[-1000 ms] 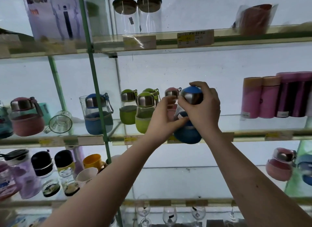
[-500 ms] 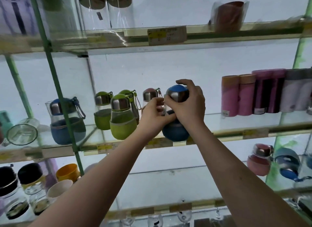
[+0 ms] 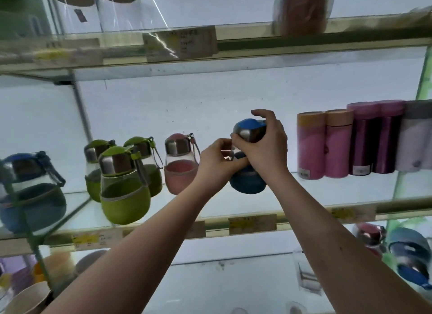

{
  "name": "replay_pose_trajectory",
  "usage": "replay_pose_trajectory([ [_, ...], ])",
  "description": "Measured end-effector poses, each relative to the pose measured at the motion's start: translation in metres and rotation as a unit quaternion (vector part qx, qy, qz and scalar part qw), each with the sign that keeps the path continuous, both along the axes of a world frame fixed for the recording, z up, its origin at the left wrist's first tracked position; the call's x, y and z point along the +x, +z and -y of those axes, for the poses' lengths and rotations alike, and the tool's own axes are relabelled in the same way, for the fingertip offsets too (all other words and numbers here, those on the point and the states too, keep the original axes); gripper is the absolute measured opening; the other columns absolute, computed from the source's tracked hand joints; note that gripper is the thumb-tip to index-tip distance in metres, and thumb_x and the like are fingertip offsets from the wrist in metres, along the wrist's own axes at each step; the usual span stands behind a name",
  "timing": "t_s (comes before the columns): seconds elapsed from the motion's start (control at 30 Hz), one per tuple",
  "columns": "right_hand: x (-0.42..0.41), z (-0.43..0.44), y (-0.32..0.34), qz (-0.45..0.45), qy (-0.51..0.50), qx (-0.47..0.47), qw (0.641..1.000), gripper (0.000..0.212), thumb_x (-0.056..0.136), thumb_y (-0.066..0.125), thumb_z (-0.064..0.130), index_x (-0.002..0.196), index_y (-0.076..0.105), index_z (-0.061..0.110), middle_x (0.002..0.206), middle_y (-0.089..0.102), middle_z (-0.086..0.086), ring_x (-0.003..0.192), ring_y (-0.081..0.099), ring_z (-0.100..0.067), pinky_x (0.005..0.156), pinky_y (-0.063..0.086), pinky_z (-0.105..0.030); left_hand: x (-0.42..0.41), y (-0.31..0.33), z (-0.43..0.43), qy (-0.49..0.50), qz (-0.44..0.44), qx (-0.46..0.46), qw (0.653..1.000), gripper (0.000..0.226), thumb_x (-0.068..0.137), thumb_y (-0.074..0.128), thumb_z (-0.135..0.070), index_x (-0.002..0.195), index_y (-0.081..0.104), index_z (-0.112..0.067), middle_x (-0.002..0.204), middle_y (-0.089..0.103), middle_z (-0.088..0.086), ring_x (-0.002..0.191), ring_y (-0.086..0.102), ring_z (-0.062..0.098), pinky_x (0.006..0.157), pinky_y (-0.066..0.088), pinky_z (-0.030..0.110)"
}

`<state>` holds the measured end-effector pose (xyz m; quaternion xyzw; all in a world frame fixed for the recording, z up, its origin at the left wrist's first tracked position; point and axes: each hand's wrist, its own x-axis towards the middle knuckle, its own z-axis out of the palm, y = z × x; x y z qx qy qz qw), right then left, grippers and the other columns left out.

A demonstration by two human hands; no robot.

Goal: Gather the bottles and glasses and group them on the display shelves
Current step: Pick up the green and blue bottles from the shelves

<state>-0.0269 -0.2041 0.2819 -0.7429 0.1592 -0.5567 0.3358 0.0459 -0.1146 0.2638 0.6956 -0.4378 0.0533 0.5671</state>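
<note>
Here, both arms reach up to the middle shelf (image 3: 332,192), a glass one with a yellowish front edge and price labels (image 3: 252,223) stuck along it. The right hand (image 3: 266,150) grips the blue bottle (image 3: 247,184) from the right: thumb and fingers wrap round its steel cap, and the forefinger arches free above the blue lid top. The left hand (image 3: 216,164) is at the bottle's neck, fingers curled in and pinching something small there. It looks like the carry strap, but it is too hidden to be sure. The bottle leans a little, cap to the right, with its round blue sleeve low over the glass; I cannot tell whether the base touches. It sits between the pink bottle (image 3: 181,166) just to its left and a row of tall flasks to its right. Pink flasks (image 3: 323,147) come first, then purple flasks (image 3: 374,140), standing upright and close together. Further left are three green bottles (image 3: 124,192) bunched together, one in front of the other two. A second blue bottle (image 3: 30,201) is at the far left, blurred behind a green frame post. On the top shelf (image 3: 257,42) stands a reddish cup (image 3: 301,12) in a clear wrapper. On the shelf below, at far right, more round bottles show, blurred.
</note>
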Motion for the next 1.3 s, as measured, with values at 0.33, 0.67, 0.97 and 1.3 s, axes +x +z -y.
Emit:
replay_pose_trajectory([
  [0.33, -0.011, 0.074, -0.004, -0.02, 0.097, 0.122, 0.988, 0.056, 0.087, 0.062, 0.022, 0.137, 0.035, 0.02, 0.118, 0.053, 0.0, 0.108, 0.054, -0.017, 0.088, 0.046, -0.033, 0.013, 0.0, 0.055, 0.004, -0.059, 0.029, 0.998, 0.048, 0.069, 0.082, -0.031, 0.109, 0.063, -0.013, 0.101, 0.068, 0.0, 0.091, 0.064, 0.012, 0.077, 0.056, 0.029],
  [0.67, -0.019, 0.111, -0.027, -0.068, 0.05, 0.102, 0.991, 0.045, 0.087, 0.055, 0.012, 0.131, 0.051, 0.015, 0.119, 0.052, -0.009, 0.106, 0.056, -0.024, 0.086, 0.049, -0.035, 0.011, -0.009, 0.099, 0.03, -0.079, 0.033, 0.996, 0.049, 0.064, 0.084, -0.033, 0.102, 0.063, -0.011, 0.096, 0.067, 0.002, 0.09, 0.065, 0.016, 0.078, 0.055, 0.033],
  [0.97, -0.023, 0.121, -0.031, -0.06, 0.106, 0.146, 0.982, 0.034, 0.089, 0.057, 0.014, 0.122, 0.05, 0.015, 0.106, 0.058, 0.002, 0.099, 0.059, -0.017, 0.086, 0.052, -0.036, 0.009, -0.015, 0.122, 0.048, -0.074, 0.036, 0.995, 0.044, 0.069, 0.081, -0.031, 0.102, 0.062, -0.009, 0.098, 0.065, 0.003, 0.09, 0.063, 0.019, 0.079, 0.054, 0.033],
  [1.3, -0.034, 0.123, -0.032, -0.085, 0.116, 0.111, 0.983, 0.036, 0.091, 0.053, 0.012, 0.127, 0.05, 0.012, 0.106, 0.054, 0.004, 0.098, 0.055, -0.013, 0.078, 0.044, -0.024, 0.003, -0.017, 0.133, 0.062, -0.052, 0.058, 0.995, 0.045, 0.074, 0.077, -0.033, 0.107, 0.058, -0.009, 0.1, 0.061, 0.002, 0.091, 0.06, 0.018, 0.079, 0.052, 0.032],
])
